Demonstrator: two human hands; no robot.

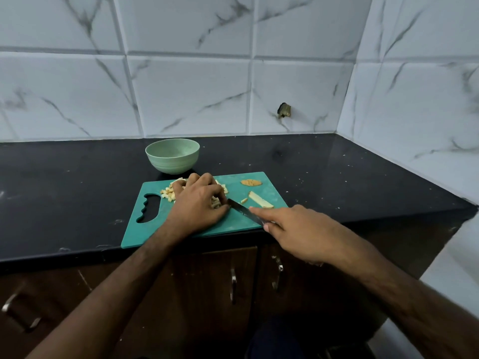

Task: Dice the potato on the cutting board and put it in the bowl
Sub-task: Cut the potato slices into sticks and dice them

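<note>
At frame centre, my left hand (198, 203) lies curled over potato strips (216, 202) on the teal cutting board (241, 221), with diced potato pieces (168, 194) heaped at its upper left. My right hand (298, 233) grips a knife (245, 212) by the handle, index finger along the spine, blade tip beside the left fingertips. An uncut potato slice (260, 200) and a peel scrap (251, 182) lie upper right on the board; the green bowl (172, 156) stands just beyond on the black countertop (64, 193).
</note>
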